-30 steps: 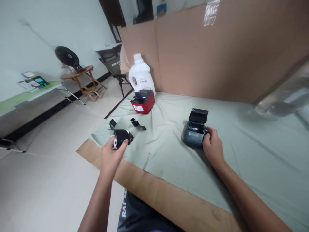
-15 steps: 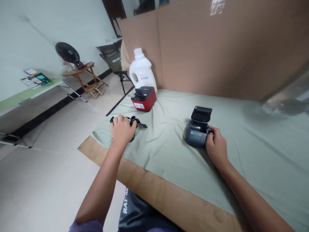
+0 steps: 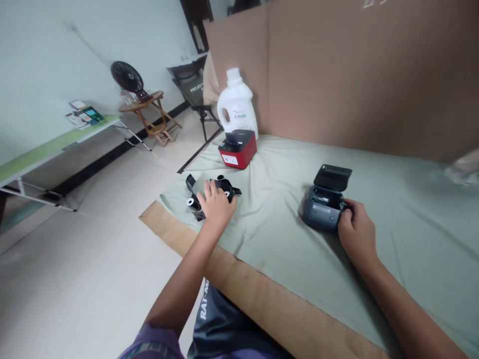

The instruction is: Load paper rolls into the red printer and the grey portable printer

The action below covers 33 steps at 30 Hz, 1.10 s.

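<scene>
On the left part of the cloth lie several small black rolls, one of them a roll with a white core [image 3: 192, 203], among black strips. Spread over this pile is my left hand [image 3: 217, 207], its fingers apart and touching the rolls; the palm hides part of them. My right hand [image 3: 357, 227] grips the right side of a dark blue-grey portable label printer [image 3: 318, 214], thumb in front. The printer's black lid [image 3: 333, 177] stands raised, and its inner compartment shows. Whether the printer rests on the cloth or is slightly lifted, I cannot tell.
A red and black box-shaped device [image 3: 245, 152] stands behind the rolls, before a white jug [image 3: 237, 104]. A tall cardboard panel [image 3: 337, 75] closes off the back. Clear plastic [image 3: 466, 167] lies at far right. The table's wooden edge [image 3: 262, 289] runs along the front.
The view has turned left, shifting everything rightward. My left hand has moved slightly right over the pile, uncovering rolls at its left. My right hand keeps hold of the printer.
</scene>
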Motion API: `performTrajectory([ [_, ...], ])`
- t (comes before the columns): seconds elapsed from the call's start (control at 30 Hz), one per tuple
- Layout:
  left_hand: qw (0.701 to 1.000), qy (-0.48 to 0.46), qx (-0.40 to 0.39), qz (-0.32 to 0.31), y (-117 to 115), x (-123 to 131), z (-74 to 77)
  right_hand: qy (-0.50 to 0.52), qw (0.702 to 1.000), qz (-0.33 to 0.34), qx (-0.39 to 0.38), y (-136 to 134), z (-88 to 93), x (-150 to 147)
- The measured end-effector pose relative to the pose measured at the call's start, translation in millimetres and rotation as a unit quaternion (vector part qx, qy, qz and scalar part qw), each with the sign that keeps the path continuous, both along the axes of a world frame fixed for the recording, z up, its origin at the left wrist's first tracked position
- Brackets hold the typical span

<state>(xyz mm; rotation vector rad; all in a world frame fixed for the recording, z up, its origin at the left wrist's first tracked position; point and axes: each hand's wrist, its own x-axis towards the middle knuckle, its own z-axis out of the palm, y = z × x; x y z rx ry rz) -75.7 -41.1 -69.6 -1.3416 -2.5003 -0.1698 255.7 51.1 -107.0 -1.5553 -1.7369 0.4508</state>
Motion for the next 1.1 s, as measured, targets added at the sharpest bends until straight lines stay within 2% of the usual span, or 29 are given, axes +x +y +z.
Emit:
performTrajectory([
  [0.1,0.998,-0.043,0.048,0.009,-10.6,-10.8,13.5,-0.002,1.0,-0.004,-0.001,-1.3,2.5,-0.7],
  [0.2,0.989,-0.094,0.104,0.052,-30.5,-34.5,29.3,-0.004,1.0,-0.003,0.001,-1.1,2.0,0.4],
  [0.27,0.986,-0.102,0.112,0.07,-45.0,-50.1,34.1,-0.006,1.0,-0.004,0.003,-0.3,0.5,1.2],
  [0.37,0.992,-0.079,0.098,0.023,-59.9,-61.6,31.0,-0.009,1.0,-0.008,0.001,0.3,-1.0,1.3],
  [0.43,0.993,-0.082,0.075,-0.04,-61.5,-60.6,25.9,-0.01,1.0,-0.012,-0.005,-0.5,0.3,0.7],
  [0.5,0.992,-0.091,0.031,-0.076,-56.3,-56.0,22.0,-0.007,1.0,-0.009,-0.012,-2.2,3.5,-0.1],
  [0.57,0.993,-0.098,-0.029,-0.062,-47.4,-51.1,21.0,-0.002,1.0,-0.003,-0.016,-4.0,7.2,-0.7],
  [0.67,0.988,-0.119,-0.095,-0.004,-37.6,-46.6,24.5,0.006,1.0,0.002,-0.021,-4.2,7.9,-0.3],
  [0.77,0.989,-0.134,-0.061,0.02,-42.7,-42.2,31.7,0.016,1.0,0.003,-0.011,-1.4,3.0,0.9],
  [0.87,0.98,-0.19,0.066,-0.003,-58.4,-28.3,41.5,0.04,0.998,-0.005,0.05,-2.7,10.1,-1.0],
  [0.9,0.963,-0.243,0.109,-0.041,-62.9,-20.2,45.0,0.055,0.995,-0.004,0.078,-5.5,19.1,-3.1],
  [0.93,0.934,-0.313,0.141,-0.095,-65.7,-10.3,48.5,0.075,0.992,0.005,0.102,-9.4,32.0,-5.9],
  [0.97,0.892,-0.393,0.155,-0.161,-66.3,1.3,51.6,0.097,0.988,0.024,0.117,-14.0,48.4,-9.3],
  [1.03,0.784,-0.535,0.137,-0.284,-59.4,28.0,56.0,0.142,0.981,0.105,0.086,-22.6,87.6,-17.3],
  [1.1,0.687,-0.626,0.098,-0.356,-42.1,56.8,56.3,0.134,0.963,0.232,-0.013,-26.5,125.4,-24.1],
])
